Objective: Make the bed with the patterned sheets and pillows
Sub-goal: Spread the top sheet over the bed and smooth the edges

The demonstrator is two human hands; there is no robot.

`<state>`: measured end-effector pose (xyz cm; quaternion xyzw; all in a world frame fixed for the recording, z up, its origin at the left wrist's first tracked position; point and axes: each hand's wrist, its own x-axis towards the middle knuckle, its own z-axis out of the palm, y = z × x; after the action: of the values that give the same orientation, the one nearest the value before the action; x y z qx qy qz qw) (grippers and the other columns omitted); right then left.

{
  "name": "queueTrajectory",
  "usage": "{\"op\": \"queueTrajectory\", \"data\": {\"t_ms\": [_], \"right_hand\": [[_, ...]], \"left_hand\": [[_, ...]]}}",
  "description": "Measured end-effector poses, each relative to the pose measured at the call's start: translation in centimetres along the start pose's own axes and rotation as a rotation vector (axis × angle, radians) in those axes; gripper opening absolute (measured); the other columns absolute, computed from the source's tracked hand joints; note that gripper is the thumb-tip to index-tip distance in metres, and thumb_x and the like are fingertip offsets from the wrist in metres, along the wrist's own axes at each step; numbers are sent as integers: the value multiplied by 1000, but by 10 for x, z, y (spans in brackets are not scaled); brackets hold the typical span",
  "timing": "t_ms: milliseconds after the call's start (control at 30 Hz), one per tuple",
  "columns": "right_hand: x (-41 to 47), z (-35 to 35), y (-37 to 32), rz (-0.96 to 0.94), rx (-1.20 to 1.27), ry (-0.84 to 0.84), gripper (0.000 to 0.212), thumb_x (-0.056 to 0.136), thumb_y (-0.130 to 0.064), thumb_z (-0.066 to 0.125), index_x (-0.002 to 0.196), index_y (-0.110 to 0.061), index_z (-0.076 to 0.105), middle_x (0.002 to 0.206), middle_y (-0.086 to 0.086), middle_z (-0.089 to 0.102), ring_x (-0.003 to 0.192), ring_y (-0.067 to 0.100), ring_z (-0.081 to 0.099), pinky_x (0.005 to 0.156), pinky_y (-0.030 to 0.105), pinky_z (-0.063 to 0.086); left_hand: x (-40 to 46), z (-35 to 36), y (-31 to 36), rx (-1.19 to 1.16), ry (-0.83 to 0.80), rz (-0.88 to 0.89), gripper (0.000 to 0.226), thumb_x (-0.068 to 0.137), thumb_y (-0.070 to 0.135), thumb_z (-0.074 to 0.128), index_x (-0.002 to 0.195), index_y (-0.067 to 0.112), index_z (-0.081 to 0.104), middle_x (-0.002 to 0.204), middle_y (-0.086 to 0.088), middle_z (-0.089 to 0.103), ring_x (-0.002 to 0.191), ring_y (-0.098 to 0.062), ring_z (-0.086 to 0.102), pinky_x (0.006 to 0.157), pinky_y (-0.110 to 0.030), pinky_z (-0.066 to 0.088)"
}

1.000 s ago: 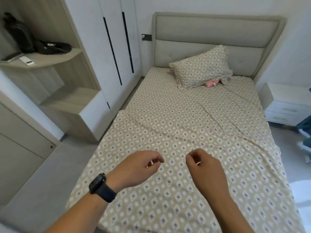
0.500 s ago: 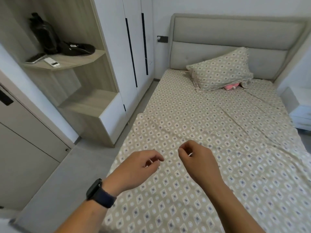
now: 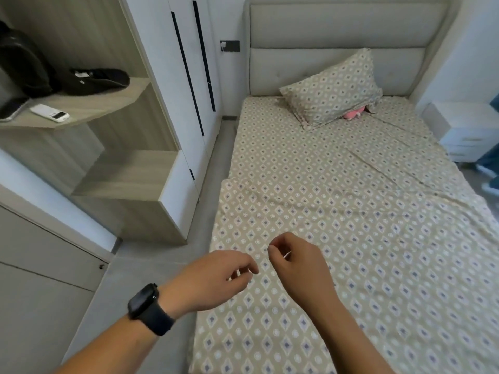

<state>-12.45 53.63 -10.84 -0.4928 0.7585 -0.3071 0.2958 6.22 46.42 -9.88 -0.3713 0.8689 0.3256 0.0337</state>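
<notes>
Sheet (image 3: 364,225): patterned, creased | pillow (image 3: 333,87): against headboard (image 3: 348,22) | wardrobe (image 3: 189,63): beside bed

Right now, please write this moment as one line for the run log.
stage: sheet spread | left hand: above patterned sheet, fingers loosely curled, empty | right hand: same | pillow: against headboard, pink item beneath

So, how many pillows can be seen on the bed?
1. The patterned pillow leans against the headboard, partly over a pink object. More could be hidden behind it.
</notes>
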Motion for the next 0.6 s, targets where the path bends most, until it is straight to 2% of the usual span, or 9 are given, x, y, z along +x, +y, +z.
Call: {"op": "queueTrajectory", "data": {"t_ms": [100, 167, 233, 300, 400, 533, 600], "right_hand": [[16, 15, -6, -21, -66, -46, 10, 95, -39, 56, 94, -36, 65, 86, -19, 67, 76, 0, 62, 71, 30, 56], [19, 21, -18, -22, -92, -18, 10, 96, -40, 56, 96, -36, 65, 88, -19, 67, 76, -1, 62, 70, 28, 55], [25, 23, -30, 8, -75, 71, 10, 96, -41, 56, 95, -37, 65, 86, -20, 66, 75, -1, 62, 68, 27, 54], [37, 27, -45, 47, -67, 158, 9, 96, -40, 57, 94, -37, 65, 85, -21, 66, 74, -1, 63, 67, 27, 54], [49, 45, -67, 109, -108, 247, 10, 96, -39, 57, 97, -36, 66, 87, -20, 66, 76, -1, 63, 69, 29, 55], [42, 85, -116, 215, -17, 507, 8, 96, -36, 58, 95, -35, 66, 86, -20, 66, 76, 1, 63, 69, 27, 54], [27, 108, -136, 267, -13, 521, 8, 96, -37, 58, 94, -36, 65, 86, -20, 66, 77, 0, 63, 71, 27, 55]], "left_hand": [[3, 9, -7, -57, 42, -5, 23, 101, 43, 47, 118, 42, 62, 107, 25, 65, 95, 3, 60, 83, -25, 52], [-3, 15, -14, -163, 11, 4, 21, 99, 43, 50, 115, 43, 64, 105, 25, 66, 95, 2, 61, 84, -26, 52], [-8, 10, -28, -139, -44, 27, 19, 96, 47, 50, 111, 47, 62, 104, 27, 65, 93, 4, 61, 84, -28, 53], [1, -9, -55, -54, -29, 53, 16, 96, 48, 48, 108, 50, 59, 103, 28, 64, 92, 5, 60, 85, -28, 53], [15, -46, -95, -44, 14, 101, 18, 100, 40, 49, 112, 43, 62, 102, 25, 64, 91, 4, 59, 83, -24, 51], [18, -92, -132, 55, -116, 311, 22, 101, 43, 46, 117, 43, 60, 105, 25, 63, 93, 4, 59, 83, -23, 51], [14, -104, -145, 109, -195, 384, 23, 100, 45, 44, 117, 45, 59, 104, 26, 63, 92, 5, 58, 82, -22, 51]]}}
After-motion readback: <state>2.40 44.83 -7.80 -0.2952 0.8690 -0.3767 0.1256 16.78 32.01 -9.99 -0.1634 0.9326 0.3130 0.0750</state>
